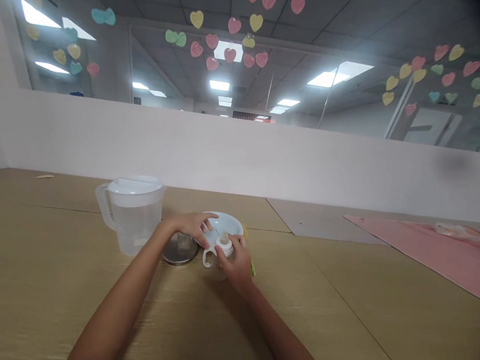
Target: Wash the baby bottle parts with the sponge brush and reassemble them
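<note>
Rm: grey ceiling (346,8) w/ lit panels, seen thru glass; white wall (221,153) below. Table (184,313): tan, wood-look, seams visible; pink cloth (435,255) at far R. L arm (124,296) slants up & R, R arm (275,325) up & L, meeting mid-table. L hand (191,225) arches palm-down by the bowl (227,221), fingers apart & curved, nothing gripped; can't tell if thumb touches bottle. R hand (237,261): fingers clamped round bottle (224,247), just in front of bowl.
</note>
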A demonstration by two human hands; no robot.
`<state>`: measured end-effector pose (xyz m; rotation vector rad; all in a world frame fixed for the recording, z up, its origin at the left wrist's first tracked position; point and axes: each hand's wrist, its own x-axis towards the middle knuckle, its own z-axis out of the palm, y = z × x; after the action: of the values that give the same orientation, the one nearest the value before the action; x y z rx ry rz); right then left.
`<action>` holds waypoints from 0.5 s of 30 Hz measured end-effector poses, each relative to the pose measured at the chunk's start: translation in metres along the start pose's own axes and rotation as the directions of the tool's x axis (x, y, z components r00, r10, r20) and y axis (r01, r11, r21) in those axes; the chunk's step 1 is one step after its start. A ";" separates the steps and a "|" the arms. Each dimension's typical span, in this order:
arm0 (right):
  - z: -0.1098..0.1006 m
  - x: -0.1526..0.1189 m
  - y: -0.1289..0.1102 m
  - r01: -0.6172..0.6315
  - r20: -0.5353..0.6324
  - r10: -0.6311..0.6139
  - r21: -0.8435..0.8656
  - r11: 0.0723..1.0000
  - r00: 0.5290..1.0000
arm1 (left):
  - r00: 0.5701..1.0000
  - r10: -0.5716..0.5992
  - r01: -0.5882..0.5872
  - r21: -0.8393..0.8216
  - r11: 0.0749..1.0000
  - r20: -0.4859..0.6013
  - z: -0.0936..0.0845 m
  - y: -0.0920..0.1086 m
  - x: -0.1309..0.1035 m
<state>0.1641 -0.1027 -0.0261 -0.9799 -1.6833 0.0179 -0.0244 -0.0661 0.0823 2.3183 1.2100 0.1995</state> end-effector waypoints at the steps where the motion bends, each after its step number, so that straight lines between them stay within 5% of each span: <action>1: 0.000 0.000 0.001 0.006 -0.003 -0.007 -0.002 1.000 1.000 | 0.997 -0.036 0.036 0.002 0.999 -0.062 -0.005 -0.009 -0.003; 4: 0.000 -0.001 0.002 0.014 0.000 -0.014 -0.001 1.000 1.000 | 0.942 -0.265 0.295 0.129 0.947 -0.207 -0.014 -0.036 -0.007; 7: -0.001 -0.001 0.002 0.025 0.009 -0.025 -0.002 1.000 1.000 | 0.885 -0.409 0.451 0.197 0.870 -0.223 -0.006 -0.054 -0.002; 12: -0.003 0.000 0.003 0.032 0.045 -0.032 0.003 0.999 0.998 | 0.910 -0.394 0.412 0.187 0.892 -0.130 0.017 -0.061 0.010; 15: -0.003 0.000 0.003 0.036 0.053 -0.035 -0.001 0.999 0.998 | 0.898 -0.419 0.438 0.215 0.873 -0.132 0.015 -0.057 0.010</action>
<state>0.1685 -0.1022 -0.0266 -0.9583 -1.7492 0.0187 -0.0542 -0.0371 0.0394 2.1772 1.8447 -0.0137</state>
